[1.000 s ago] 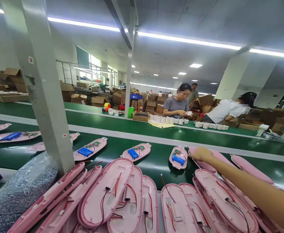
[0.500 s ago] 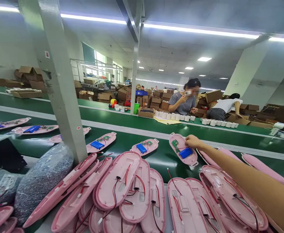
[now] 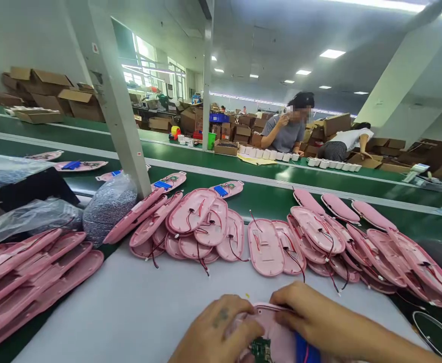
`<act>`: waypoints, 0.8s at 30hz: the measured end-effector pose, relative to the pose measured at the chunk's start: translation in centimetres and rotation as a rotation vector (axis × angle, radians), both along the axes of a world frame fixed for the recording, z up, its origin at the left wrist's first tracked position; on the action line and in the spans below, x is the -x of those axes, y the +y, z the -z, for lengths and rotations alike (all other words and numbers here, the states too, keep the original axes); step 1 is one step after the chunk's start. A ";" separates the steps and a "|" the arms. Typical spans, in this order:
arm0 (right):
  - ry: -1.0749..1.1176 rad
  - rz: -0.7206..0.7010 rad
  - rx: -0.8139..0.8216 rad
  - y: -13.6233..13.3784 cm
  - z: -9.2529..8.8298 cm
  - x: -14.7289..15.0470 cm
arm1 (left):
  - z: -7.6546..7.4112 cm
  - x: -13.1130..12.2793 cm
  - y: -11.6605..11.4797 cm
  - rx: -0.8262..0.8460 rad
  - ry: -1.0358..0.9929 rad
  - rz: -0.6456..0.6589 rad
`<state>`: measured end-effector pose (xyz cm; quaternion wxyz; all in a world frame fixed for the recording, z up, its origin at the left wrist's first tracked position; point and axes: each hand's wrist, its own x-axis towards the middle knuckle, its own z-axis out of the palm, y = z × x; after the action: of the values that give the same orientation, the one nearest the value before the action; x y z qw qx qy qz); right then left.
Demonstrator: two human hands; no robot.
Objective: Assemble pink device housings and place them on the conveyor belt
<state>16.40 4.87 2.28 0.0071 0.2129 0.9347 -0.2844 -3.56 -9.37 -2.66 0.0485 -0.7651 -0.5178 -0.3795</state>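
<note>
At the bottom edge of the head view both my hands hold one pink oval shell (image 3: pixel 271 327) that carries a green circuit board and a blue battery. My left hand (image 3: pixel 215 330) curls over its left side. My right hand (image 3: pixel 311 320) grips its top right edge, fingers closed on the rim. The shell rests on the white work surface (image 3: pixel 137 302) right in front of me. Its lower part is cut off by the frame.
Piles of pink shells with red and black wires (image 3: pixel 213 227) lie across the bench, more at left (image 3: pixel 27 272) and right (image 3: pixel 375 242). A green conveyor (image 3: pixel 266 194) carries shells with blue batteries. A grey post (image 3: pixel 115 101) and bagged parts (image 3: pixel 107 204) stand left. Two people work beyond.
My right hand took a shell with a blue battery off the conveyor and brought it down to the bench. My left hand came into view on it. The camera tilted down.
</note>
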 end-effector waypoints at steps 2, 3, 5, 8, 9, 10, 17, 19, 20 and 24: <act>0.019 -0.006 -0.017 0.6 0.2 0.9 | 1.7 -0.9 0.5 0.062 0.156 0.006; 0.050 -0.001 -0.077 1.6 -0.3 1.7 | 2.2 -1.3 0.5 0.113 0.200 -0.016; 0.095 0.037 -0.285 4.5 -1.8 3.9 | 2.7 -1.7 0.3 0.177 0.192 -0.068; -0.035 0.181 -0.523 9.6 -3.5 8.2 | 2.1 -2.0 -0.6 0.218 0.077 -0.099; -0.107 0.218 -0.524 11.0 -3.5 9.7 | 1.7 -2.1 -0.9 0.247 0.050 -0.106; -0.167 0.239 -0.494 12.3 -3.2 10.9 | 1.3 -2.2 -1.2 0.279 0.033 -0.110; -0.117 0.134 -0.286 15.2 -2.8 11.1 | -1.7 -3.4 -0.4 0.501 0.117 -0.195; -0.031 0.155 -0.314 15.4 -5.1 8.8 | -2.5 -3.8 1.0 0.550 0.158 -0.189; 0.014 0.186 -0.334 15.5 -6.4 7.4 | -2.7 -4.0 1.7 0.564 0.162 -0.167; 0.297 0.401 -0.375 13.4 -9.2 0.5 | -2.2 -4.6 3.9 0.588 0.148 -0.032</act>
<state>15.89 18.25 11.45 -0.2250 0.3466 0.9011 -0.1310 1.05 -5.43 -0.48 -0.1313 -0.7638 -0.6125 -0.1557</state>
